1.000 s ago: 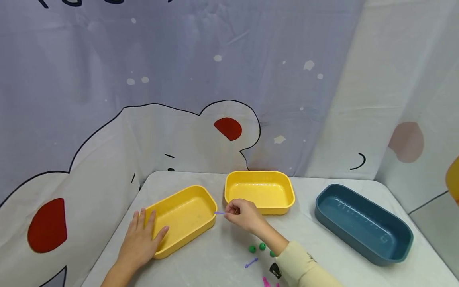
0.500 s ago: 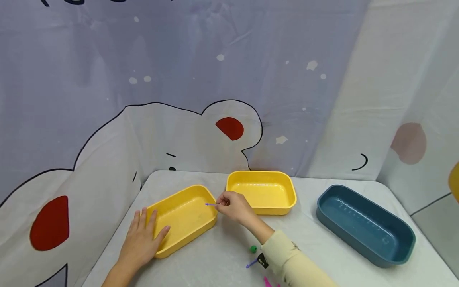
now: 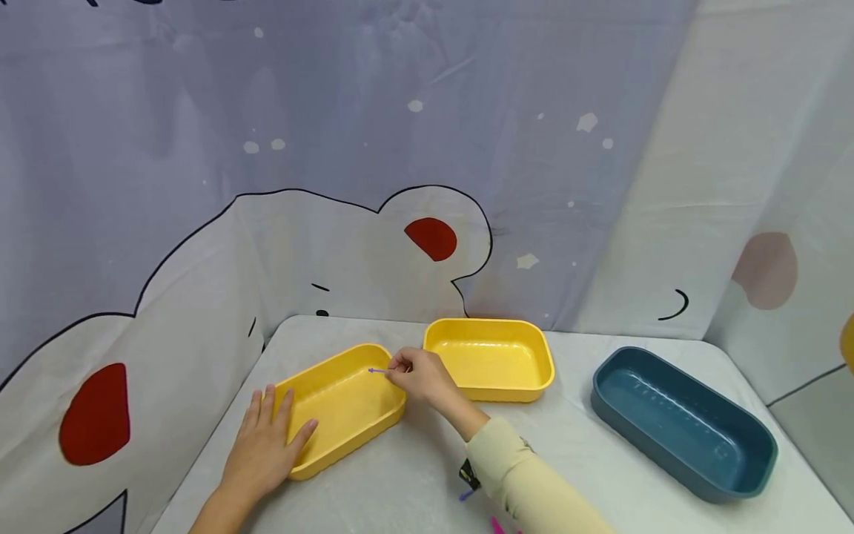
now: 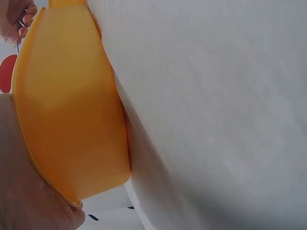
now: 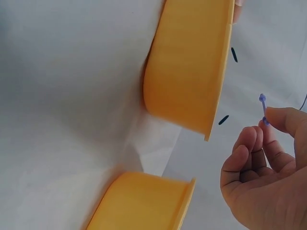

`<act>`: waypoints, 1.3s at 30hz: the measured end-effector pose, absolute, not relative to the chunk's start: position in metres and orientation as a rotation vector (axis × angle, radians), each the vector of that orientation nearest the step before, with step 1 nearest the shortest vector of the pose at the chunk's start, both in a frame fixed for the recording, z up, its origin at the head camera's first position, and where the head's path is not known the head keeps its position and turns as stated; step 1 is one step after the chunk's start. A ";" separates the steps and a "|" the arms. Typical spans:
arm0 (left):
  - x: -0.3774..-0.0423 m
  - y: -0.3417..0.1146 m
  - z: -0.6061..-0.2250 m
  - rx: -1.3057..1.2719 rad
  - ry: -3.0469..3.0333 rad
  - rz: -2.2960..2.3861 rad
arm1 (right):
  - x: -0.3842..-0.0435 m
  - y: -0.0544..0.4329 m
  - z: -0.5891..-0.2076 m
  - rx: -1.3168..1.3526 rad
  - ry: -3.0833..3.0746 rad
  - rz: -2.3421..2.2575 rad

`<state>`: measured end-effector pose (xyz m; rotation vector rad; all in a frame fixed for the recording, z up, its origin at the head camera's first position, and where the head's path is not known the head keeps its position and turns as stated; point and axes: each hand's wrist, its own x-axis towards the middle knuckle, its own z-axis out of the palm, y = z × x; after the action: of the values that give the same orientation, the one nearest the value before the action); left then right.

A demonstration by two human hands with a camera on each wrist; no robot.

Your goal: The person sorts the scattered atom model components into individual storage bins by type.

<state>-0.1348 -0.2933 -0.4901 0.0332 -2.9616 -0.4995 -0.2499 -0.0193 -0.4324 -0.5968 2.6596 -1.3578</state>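
Between thumb and index finger, my right hand (image 3: 422, 377) pinches one end of a small purple rod with knobbed ends (image 5: 263, 106). In the head view the rod's free end points left, above the far right corner of the left yellow tray (image 3: 340, 404). With fingers spread and straight, my left hand (image 3: 262, 445) rests on the near left end of that tray, touching its rim. The left wrist view shows the tray's outer wall (image 4: 72, 105) with the left hand against its rim.
A second yellow tray (image 3: 490, 394) stands behind the right hand. A dark blue tray (image 3: 687, 460) sits at the right. Near the right sleeve lie a black piece (image 3: 469, 473), another purple rod (image 3: 466, 495) and a pink piece (image 3: 497, 525).
My right hand has moved left and slightly up with the purple rod, from beside the left yellow tray to over it. The sleeve now covers the green beads. My left hand stays put.
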 end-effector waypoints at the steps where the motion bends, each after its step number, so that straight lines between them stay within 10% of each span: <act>1: -0.135 -0.293 -0.490 0.032 -2.961 -0.499 | -0.251 -0.021 -0.432 -0.593 2.658 -1.358; 39: -0.134 -0.293 -0.490 0.029 -2.928 -0.465 | -0.284 -0.063 -0.438 -0.422 2.647 -1.331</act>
<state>-0.1340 -0.2930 -0.4897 0.0289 -2.9280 -0.4648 -0.2844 -0.0626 -0.4384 -0.4216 2.6470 -1.3306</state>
